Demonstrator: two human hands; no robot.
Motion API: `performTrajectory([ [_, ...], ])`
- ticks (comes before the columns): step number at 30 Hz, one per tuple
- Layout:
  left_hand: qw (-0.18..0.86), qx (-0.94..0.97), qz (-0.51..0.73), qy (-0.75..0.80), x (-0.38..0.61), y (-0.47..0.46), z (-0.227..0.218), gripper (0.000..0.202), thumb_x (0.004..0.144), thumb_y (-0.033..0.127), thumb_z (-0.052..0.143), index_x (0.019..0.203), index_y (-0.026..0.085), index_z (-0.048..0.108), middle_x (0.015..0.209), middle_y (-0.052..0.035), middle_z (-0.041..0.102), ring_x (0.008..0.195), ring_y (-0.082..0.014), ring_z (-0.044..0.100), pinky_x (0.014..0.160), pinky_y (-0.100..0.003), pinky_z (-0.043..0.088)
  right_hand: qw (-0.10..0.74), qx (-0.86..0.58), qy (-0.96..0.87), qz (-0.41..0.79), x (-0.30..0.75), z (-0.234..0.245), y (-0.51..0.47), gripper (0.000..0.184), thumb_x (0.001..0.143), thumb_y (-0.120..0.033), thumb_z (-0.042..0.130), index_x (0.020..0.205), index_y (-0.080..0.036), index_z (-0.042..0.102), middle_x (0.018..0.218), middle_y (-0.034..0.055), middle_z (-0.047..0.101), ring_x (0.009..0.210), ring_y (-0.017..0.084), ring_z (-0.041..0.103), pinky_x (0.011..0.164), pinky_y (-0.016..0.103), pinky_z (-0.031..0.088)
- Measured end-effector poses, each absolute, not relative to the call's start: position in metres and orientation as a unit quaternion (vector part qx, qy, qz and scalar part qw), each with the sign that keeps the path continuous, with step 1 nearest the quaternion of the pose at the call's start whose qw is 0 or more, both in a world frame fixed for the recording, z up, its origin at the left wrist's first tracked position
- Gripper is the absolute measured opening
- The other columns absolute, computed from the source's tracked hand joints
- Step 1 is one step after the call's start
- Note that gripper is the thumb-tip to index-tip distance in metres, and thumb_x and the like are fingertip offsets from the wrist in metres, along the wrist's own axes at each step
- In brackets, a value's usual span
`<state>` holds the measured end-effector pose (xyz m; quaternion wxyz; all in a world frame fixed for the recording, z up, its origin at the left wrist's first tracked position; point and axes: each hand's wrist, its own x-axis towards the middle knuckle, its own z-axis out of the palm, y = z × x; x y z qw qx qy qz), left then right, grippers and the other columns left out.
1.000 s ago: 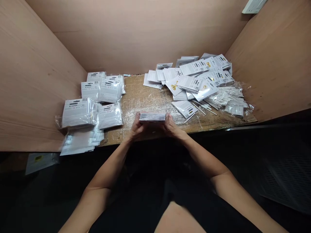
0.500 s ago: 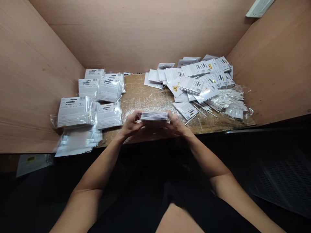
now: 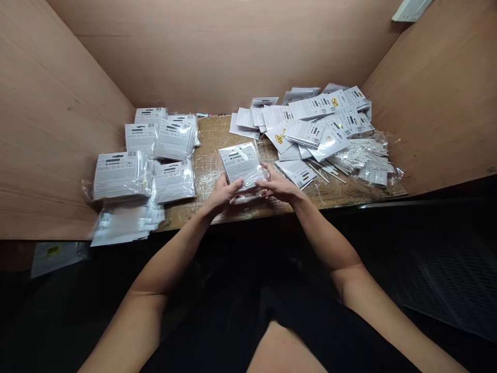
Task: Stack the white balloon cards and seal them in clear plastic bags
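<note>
Between my two hands is a stack of flat printed packets (image 3: 243,161) in clear plastic, tilted with its printed face up. My left hand (image 3: 224,192) is closed on the stack's near left corner, thumb on top. My right hand (image 3: 277,183) grips the near right side, its thumb over the face and fingers partly hidden beneath. To the right, close to my right hand, lies a loose packet (image 3: 297,172). Thin white sticks (image 3: 324,168) are scattered beside it.
Bundled packets (image 3: 174,182) stand in piles on the left. Clear empty-looking sleeves (image 3: 126,221) overhang the front left edge. A heap of packets (image 3: 310,132) and a bag of white sticks (image 3: 367,155) fill the right. Wooden panels (image 3: 233,52) enclose the table (image 3: 212,147).
The stack has turned from edge-on to lying tilted with its printed face showing. Both hands have shifted with it, thumbs now over its near part.
</note>
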<state>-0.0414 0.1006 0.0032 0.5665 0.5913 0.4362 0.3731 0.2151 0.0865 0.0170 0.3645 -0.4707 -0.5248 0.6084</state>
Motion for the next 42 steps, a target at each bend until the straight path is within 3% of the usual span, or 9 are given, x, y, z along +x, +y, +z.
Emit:
performTrajectory([
  [3,0.458,0.683,0.292,0.488,-0.054,0.112,0.010,0.062,0.092,0.066,0.081,0.122,0.013,0.072,0.107,-0.0199,0.079,0.084,-0.0334,0.078,0.074,-0.046,0.066,0.352,-0.477,-0.508,0.625,0.228,0.012,0.081,0.120,0.071,-0.039,0.101,0.167,-0.019,0.031,0.070,-0.0083,0.067,0.044,0.015,0.057,0.044,0.028,0.049],
  [5,0.312,0.744,0.331,0.489,-0.053,0.127,0.013,0.058,0.095,0.058,0.081,0.132,0.014,0.072,0.128,-0.0216,0.075,0.115,-0.0389,0.076,0.100,-0.053,0.064,0.361,-0.508,-0.506,0.596,0.232,0.001,0.078,0.114,0.072,-0.035,0.100,0.165,-0.016,0.037,0.066,-0.0096,0.065,0.040,0.013,0.053,0.041,0.026,0.044],
  [10,0.251,0.869,0.160,0.395,-0.010,0.159,0.006,0.064,0.112,0.050,0.050,0.170,0.023,0.049,0.183,-0.0123,0.037,0.173,-0.0389,0.025,0.140,-0.062,0.016,0.364,-0.553,-0.550,0.510,0.241,-0.017,0.054,0.077,0.085,-0.029,0.086,0.152,-0.021,0.051,0.062,-0.0120,0.060,0.041,0.013,0.049,0.049,0.030,0.049],
  [13,0.252,0.871,0.068,0.417,0.009,0.165,0.001,0.073,0.112,0.057,0.043,0.177,0.025,0.038,0.189,-0.0087,0.022,0.176,-0.0390,0.008,0.140,-0.062,0.002,0.351,-0.633,-0.615,0.313,0.248,-0.008,0.021,0.056,0.093,-0.030,0.077,0.145,-0.018,0.060,0.071,0.0001,0.067,0.066,0.027,0.065,0.078,0.048,0.060],
  [16,0.244,0.868,0.050,0.431,0.017,0.163,0.002,0.079,0.111,0.061,0.042,0.180,0.024,0.031,0.191,-0.0088,0.015,0.176,-0.0404,0.003,0.140,-0.063,0.000,0.348,-0.645,-0.669,0.128,0.233,0.003,-0.010,0.046,0.099,-0.044,0.076,0.137,-0.017,0.069,0.107,0.0177,0.075,0.108,0.040,0.068,0.107,0.060,0.051],
  [21,0.189,0.872,0.035,0.450,0.023,0.147,0.009,0.085,0.108,0.067,0.040,0.181,0.026,0.027,0.191,-0.0083,0.012,0.176,-0.0424,0.004,0.139,-0.062,0.001,0.257,-0.488,-0.828,0.100,0.182,-0.010,-0.037,0.058,0.100,-0.058,0.077,0.141,-0.018,0.071,0.155,0.0207,0.065,0.145,0.043,0.054,0.126,0.060,0.037],
  [25,0.134,0.895,0.050,0.422,0.019,0.132,0.007,0.087,0.105,0.074,0.038,0.180,0.031,0.030,0.191,-0.0066,0.011,0.175,-0.0452,0.002,0.138,-0.064,0.002,0.241,-0.445,-0.856,0.108,0.183,-0.025,-0.045,0.026,0.111,-0.033,0.062,0.127,-0.020,0.077,0.132,0.0128,0.078,0.123,0.033,0.064,0.113,0.051,0.045],
  [29,0.125,0.901,0.084,0.407,0.016,0.128,0.001,0.085,0.105,0.073,0.042,0.179,0.033,0.034,0.191,-0.0056,0.016,0.175,-0.0470,0.004,0.136,-0.065,0.002,0.211,-0.515,-0.827,0.075,0.194,-0.017,-0.026,0.028,0.109,-0.015,0.052,0.116,-0.019,0.079,0.114,0.0136,0.076,0.109,0.032,0.059,0.099,0.048,0.043],
  [42,0.107,0.908,0.138,0.380,0.016,0.135,-0.015,0.090,0.105,0.082,0.034,0.176,0.027,0.040,0.189,-0.0116,0.022,0.174,-0.0459,0.008,0.135,-0.065,0.001,0.123,-0.409,-0.898,0.111,0.210,-0.013,-0.020,0.031,0.103,-0.007,0.055,0.120,-0.019,0.078,0.113,0.0123,0.071,0.107,0.029,0.053,0.091,0.044,0.034],
])
